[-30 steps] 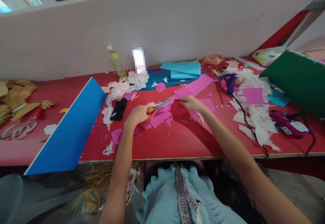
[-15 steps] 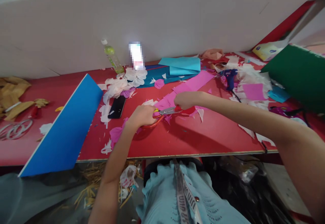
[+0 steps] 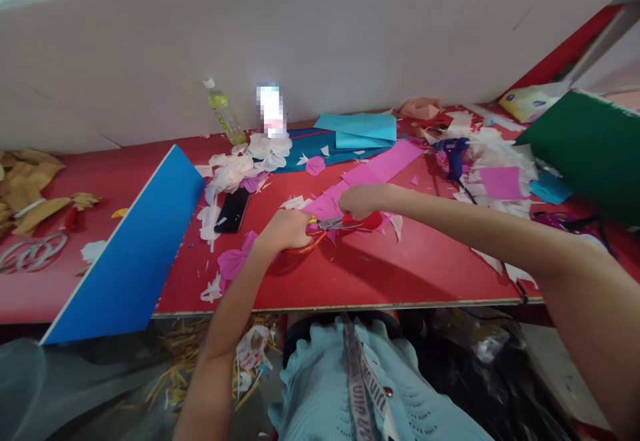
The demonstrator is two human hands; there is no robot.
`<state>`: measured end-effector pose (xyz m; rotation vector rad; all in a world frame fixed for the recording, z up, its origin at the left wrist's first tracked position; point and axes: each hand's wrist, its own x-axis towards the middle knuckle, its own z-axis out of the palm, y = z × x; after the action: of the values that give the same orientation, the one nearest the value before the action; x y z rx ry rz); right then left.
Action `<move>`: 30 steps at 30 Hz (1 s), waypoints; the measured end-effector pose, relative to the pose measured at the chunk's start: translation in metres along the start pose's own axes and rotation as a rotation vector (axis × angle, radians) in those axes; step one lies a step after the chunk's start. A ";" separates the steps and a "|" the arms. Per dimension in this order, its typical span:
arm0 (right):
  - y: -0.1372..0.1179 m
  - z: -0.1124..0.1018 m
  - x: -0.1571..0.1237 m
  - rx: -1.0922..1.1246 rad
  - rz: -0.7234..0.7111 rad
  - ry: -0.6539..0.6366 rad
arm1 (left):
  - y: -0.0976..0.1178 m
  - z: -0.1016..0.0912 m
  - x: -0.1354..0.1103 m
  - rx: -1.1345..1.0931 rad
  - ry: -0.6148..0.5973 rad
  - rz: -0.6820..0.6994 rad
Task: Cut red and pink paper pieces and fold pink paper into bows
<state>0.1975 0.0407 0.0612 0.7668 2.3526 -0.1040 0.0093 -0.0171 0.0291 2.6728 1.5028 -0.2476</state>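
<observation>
My left hand (image 3: 287,229) is closed around the orange handles of a pair of scissors (image 3: 331,224), whose metal blades point right. My right hand (image 3: 361,201) pinches a piece of red paper (image 3: 371,220), with the blades right beside it. How far the paper lies between the blades is hard to see. Under and behind my hands lie a pink paper strip (image 3: 383,164) and small pink and white scraps. Left of my left hand are cut pink petal shapes (image 3: 231,264) and a black phone (image 3: 233,210).
A blue board (image 3: 135,248) stands upright on the left of the red table (image 3: 310,288). Toward the wall are a drink bottle (image 3: 225,118), a lit screen (image 3: 271,109) and folded light-blue paper (image 3: 363,129). A blue glue gun (image 3: 454,154) and a green board (image 3: 587,154) are on the right.
My right hand has shifted slightly left and down with the red paper. The scissors have moved slightly right, their blades now closer to the paper.
</observation>
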 end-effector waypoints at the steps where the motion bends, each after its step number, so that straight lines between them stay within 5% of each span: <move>1: -0.001 -0.001 0.000 0.000 0.003 -0.007 | 0.000 0.001 0.000 0.001 0.000 0.003; 30: -0.006 -0.007 0.003 -0.005 0.010 -0.051 | -0.004 -0.001 0.004 -0.023 -0.032 0.058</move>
<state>0.1888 0.0392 0.0646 0.7648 2.3000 -0.1114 0.0079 -0.0116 0.0295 2.6759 1.4083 -0.2667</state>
